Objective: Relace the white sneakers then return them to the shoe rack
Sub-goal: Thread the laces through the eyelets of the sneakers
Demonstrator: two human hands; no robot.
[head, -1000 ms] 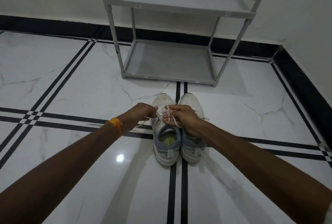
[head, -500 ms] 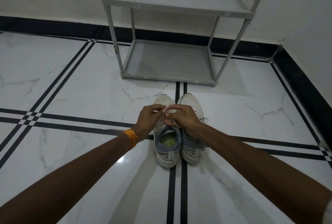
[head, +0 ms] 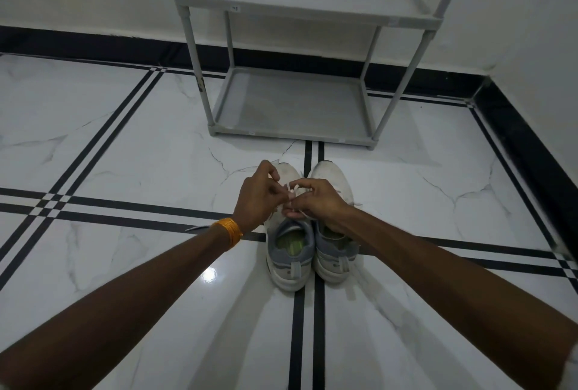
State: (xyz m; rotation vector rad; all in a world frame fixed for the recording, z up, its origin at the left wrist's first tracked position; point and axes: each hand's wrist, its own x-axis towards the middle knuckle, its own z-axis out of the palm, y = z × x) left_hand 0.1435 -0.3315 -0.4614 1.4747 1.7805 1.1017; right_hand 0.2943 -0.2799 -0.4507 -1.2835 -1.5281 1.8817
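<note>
Two white sneakers (head: 308, 227), one white shoelace (head: 289, 191), one grey shoe rack (head: 300, 45) with two shelves, two hands, left hand (head: 258, 198), right hand (head: 316, 203), one orange wristband (head: 230, 230)

Lace (head: 289, 187) knot mid-frame hidden btwn both hands, prob. pinched; rack (head: 308, 11) top cut off at upper edge.

Dim, cool, even light; small bright glare spot on the glossy floor (head: 209, 274) near the left forearm, with soft pale streaks reflected around the sneakers (head: 309, 252). Soft shadow lies on the floor right of the shoe rack (head: 300, 17), and the arms read very dark. Wide-angle bending curves the tile lines and the skirting at left and right edges; focus is sharp mid-scene, slightly soft at the near corners.
</note>
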